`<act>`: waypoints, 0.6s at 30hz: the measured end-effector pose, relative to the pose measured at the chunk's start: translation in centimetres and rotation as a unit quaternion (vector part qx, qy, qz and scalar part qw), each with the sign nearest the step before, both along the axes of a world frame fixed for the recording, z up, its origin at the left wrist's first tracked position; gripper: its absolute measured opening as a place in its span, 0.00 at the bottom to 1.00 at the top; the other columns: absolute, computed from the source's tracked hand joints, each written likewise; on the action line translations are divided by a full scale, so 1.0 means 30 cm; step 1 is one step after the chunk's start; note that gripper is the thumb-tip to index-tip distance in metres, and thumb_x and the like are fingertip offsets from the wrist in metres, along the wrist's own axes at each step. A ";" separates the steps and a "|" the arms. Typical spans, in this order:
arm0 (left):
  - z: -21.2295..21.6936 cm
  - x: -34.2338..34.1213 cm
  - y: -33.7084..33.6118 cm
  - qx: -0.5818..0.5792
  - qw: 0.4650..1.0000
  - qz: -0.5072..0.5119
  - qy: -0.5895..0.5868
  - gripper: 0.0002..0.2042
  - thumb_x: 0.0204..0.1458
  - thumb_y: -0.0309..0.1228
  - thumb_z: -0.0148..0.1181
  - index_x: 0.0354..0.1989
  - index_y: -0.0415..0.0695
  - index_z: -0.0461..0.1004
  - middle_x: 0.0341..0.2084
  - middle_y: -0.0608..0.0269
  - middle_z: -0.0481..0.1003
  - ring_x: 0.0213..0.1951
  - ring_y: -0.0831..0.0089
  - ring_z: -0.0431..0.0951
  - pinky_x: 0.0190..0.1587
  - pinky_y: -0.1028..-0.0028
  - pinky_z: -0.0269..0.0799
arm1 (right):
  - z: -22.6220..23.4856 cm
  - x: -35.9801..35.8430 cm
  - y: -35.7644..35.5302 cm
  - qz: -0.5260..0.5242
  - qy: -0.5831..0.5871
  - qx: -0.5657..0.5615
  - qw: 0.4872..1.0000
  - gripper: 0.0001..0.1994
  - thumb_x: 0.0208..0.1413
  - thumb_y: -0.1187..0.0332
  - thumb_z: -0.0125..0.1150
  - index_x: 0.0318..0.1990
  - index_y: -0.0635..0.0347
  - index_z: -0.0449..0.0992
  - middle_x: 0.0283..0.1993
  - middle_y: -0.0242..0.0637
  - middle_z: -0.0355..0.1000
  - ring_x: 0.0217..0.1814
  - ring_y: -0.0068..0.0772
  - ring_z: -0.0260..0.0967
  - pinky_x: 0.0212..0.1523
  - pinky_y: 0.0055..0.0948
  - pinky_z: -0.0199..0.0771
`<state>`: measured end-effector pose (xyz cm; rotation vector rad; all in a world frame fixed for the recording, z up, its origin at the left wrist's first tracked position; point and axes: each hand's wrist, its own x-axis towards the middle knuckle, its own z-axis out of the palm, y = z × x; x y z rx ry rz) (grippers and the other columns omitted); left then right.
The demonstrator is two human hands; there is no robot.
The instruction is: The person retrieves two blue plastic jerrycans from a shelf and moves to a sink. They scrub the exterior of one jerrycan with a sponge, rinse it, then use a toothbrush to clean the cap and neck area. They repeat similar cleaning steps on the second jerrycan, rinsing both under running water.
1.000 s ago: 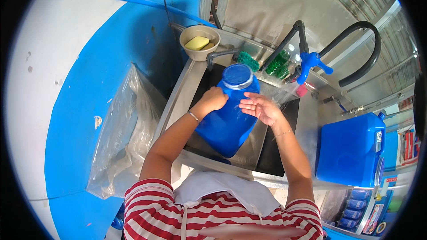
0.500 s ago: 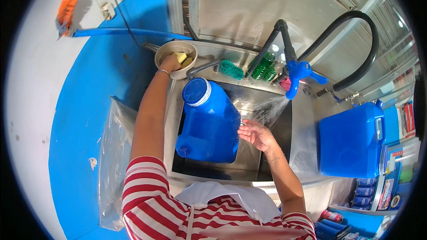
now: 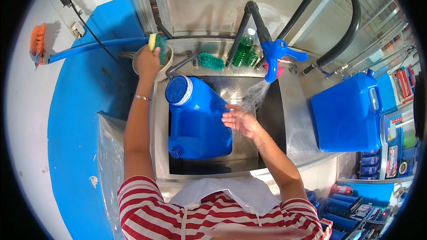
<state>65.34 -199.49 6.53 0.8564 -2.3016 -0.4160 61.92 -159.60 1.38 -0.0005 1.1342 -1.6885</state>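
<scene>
Raised above the cream-coloured saucepan (image 3: 169, 62) at the back left, my left hand (image 3: 148, 63) grips a yellow-and-green sponge (image 3: 153, 42). A blue plastic jerrycan (image 3: 202, 126) with a large round cap lies tilted in the steel sink (image 3: 272, 129). My right hand (image 3: 240, 121) is open, its fingers slightly spread at the jerrycan's right side; whether they touch it I cannot tell. Water sprays down from the blue faucet (image 3: 276, 53) just beyond that hand.
A second blue jerrycan (image 3: 349, 113) stands on the right counter. Along the back ledge are a green scrub brush (image 3: 211, 61) and green liquid bottles (image 3: 243, 49). A black hose (image 3: 356, 13) arches behind the faucet. Clear plastic sheeting (image 3: 111, 151) hangs at the left.
My left hand has lifted the sponge up out of the saucepan. My right hand stays by the jerrycan, fingers a little more spread. The whole view has shifted somewhat.
</scene>
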 end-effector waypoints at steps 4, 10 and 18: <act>-0.008 0.098 0.480 0.364 0.903 -0.229 0.015 0.26 0.62 0.51 0.50 0.47 0.34 0.72 0.40 0.46 0.77 0.45 0.55 0.77 0.50 0.59 0.70 | 0.046 0.066 -0.122 -0.059 0.047 -0.106 0.991 0.23 0.60 0.67 0.58 0.62 0.56 0.63 0.48 0.39 0.73 0.49 0.35 0.74 0.49 0.35 0.77; -0.128 0.286 0.621 0.021 0.993 -0.118 0.020 0.19 0.52 0.37 0.63 0.45 0.34 0.72 0.43 0.43 0.72 0.49 0.48 0.71 0.48 0.52 0.67 | 0.044 0.063 -0.112 -0.042 0.382 0.177 0.906 0.18 0.56 0.71 0.59 0.54 0.58 0.67 0.46 0.41 0.76 0.37 0.42 0.77 0.38 0.34 0.78; -0.376 0.431 0.526 0.524 0.844 -0.115 -0.023 0.34 0.60 0.57 0.45 0.49 0.30 0.74 0.46 0.44 0.77 0.50 0.58 0.76 0.55 0.62 0.67 | -0.035 0.137 -0.108 0.115 0.845 0.019 0.522 0.26 0.44 0.75 0.60 0.56 0.52 0.73 0.59 0.47 0.66 0.64 0.51 0.61 0.64 0.48 0.61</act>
